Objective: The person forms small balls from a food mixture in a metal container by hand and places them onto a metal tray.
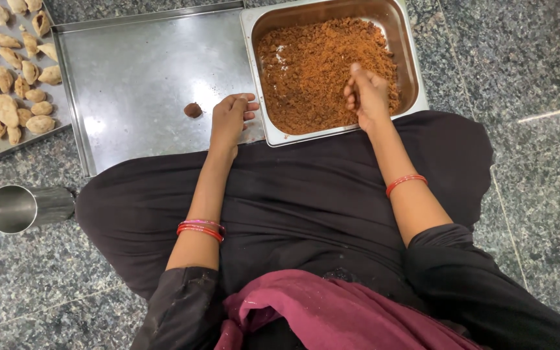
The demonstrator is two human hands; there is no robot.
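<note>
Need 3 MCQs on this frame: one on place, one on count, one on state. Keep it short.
1. Where is the right hand?
A in the pan of brown filling
B on the steel cup
C on the dumpling tray

2. How many brown filling balls lie on the flat steel tray?
A none
B one
C four

3. How does the steel cup lie?
A upright
B upside down
C on its side

Answers: 1 A, fingers dig into the crumbly mix. 2 B, a single lump sits near the left hand. 3 C, its open mouth faces sideways on the floor.

Flat tray (137, 78) left of filling pan (409, 39), dumpling tray (59, 120) further left, cup (24, 207) nearer.
</note>
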